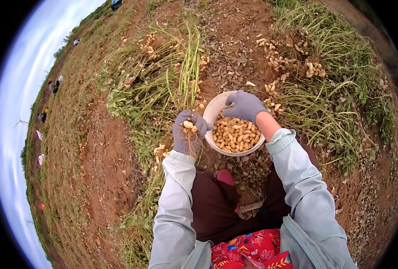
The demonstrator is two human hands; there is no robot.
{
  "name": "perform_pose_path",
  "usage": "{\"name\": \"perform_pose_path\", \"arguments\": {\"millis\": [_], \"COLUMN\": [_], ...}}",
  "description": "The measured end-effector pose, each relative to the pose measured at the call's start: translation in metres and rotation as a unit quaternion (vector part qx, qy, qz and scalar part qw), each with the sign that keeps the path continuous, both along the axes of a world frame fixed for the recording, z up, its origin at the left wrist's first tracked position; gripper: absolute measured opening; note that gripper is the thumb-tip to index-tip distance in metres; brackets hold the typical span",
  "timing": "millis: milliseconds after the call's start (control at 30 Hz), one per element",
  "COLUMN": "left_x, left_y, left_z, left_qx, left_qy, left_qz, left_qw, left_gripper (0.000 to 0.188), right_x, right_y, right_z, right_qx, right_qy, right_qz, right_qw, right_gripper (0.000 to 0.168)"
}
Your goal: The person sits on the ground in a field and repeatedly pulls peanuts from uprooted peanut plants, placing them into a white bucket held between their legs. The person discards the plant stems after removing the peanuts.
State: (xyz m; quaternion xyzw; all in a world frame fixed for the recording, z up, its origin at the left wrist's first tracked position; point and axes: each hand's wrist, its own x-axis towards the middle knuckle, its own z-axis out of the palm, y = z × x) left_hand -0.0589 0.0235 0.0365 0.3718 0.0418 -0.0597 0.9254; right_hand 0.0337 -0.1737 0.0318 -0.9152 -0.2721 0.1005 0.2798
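Observation:
My left hand, in a grey glove, is closed around the root end of a peanut plant, left of the bucket. A few peanuts and thin roots show at its fingers, and the green stems stretch away from me beyond the fist. A white plastic bucket stands before me, partly filled with peanuts in the shell. Over its far right rim, my gloved right hand reaches in with fingers bent and apart. Its palm side is hidden, so whether it holds a peanut is unclear.
Uprooted peanut plants lie in a heap to the left, and more plants with clustered pods lie to the right. My shoe is just below the bucket. Far left, people are in the field.

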Motion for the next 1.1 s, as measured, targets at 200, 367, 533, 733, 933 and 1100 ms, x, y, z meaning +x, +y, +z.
{"name": "perform_pose_path", "arguments": {"millis": [200,367,533,733,933,1100], "left_x": [0.000,-0.002,-0.001,0.000,0.003,-0.001], "left_y": [-0.005,-0.009,-0.021,-0.006,0.003,0.002], "left_z": [0.001,0.001,-0.001,-0.003,-0.014,-0.006], "left_qx": [0.028,0.045,0.143,0.154,0.354,0.644], "left_qy": [0.019,0.051,0.096,0.012,-0.110,-0.269], "left_qz": [-0.016,-0.005,0.006,0.015,0.099,0.126], "left_qw": [0.999,0.998,0.985,0.988,0.923,0.705], "left_gripper": [0.036,0.033,0.030,0.023,0.019,0.041], "right_x": [-0.029,-0.020,-0.016,-0.004,-0.017,-0.038], "right_y": [0.026,0.031,0.033,0.012,0.017,0.035], "right_z": [0.018,0.003,-0.003,-0.030,0.017,0.014], "right_qx": [0.394,0.275,0.038,-0.080,0.333,0.366], "right_qy": [0.313,0.119,-0.103,-0.056,0.355,0.329], "right_qz": [0.049,0.005,-0.093,-0.108,0.032,0.031], "right_qw": [0.863,0.954,0.990,0.989,0.873,0.870], "right_gripper": [0.035,0.027,0.028,0.045,0.057,0.050]}}
